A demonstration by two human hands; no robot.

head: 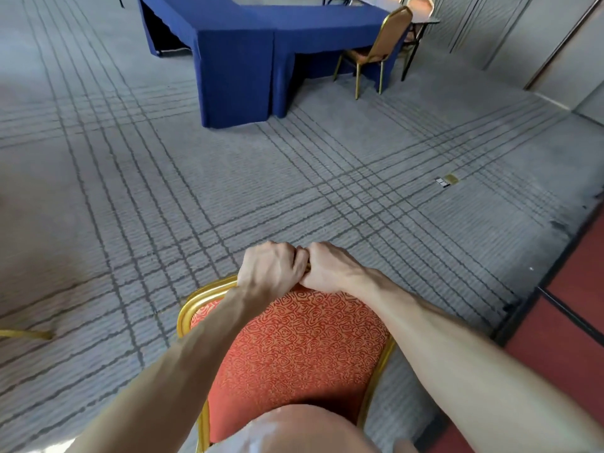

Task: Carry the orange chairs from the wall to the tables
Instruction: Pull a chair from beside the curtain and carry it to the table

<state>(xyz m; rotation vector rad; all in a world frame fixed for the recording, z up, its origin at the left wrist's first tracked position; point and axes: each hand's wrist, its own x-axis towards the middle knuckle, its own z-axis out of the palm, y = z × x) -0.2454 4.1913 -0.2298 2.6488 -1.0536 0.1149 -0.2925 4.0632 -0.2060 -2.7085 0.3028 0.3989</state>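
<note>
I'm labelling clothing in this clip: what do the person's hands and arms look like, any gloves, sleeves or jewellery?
Both are bare. The left hand and right hand wear no gloves, and no rings show on the parts in view. The left forearm and right forearm are uncovered to the frame edge: no sleeve, watch, bracelet or marking in view.
</note>
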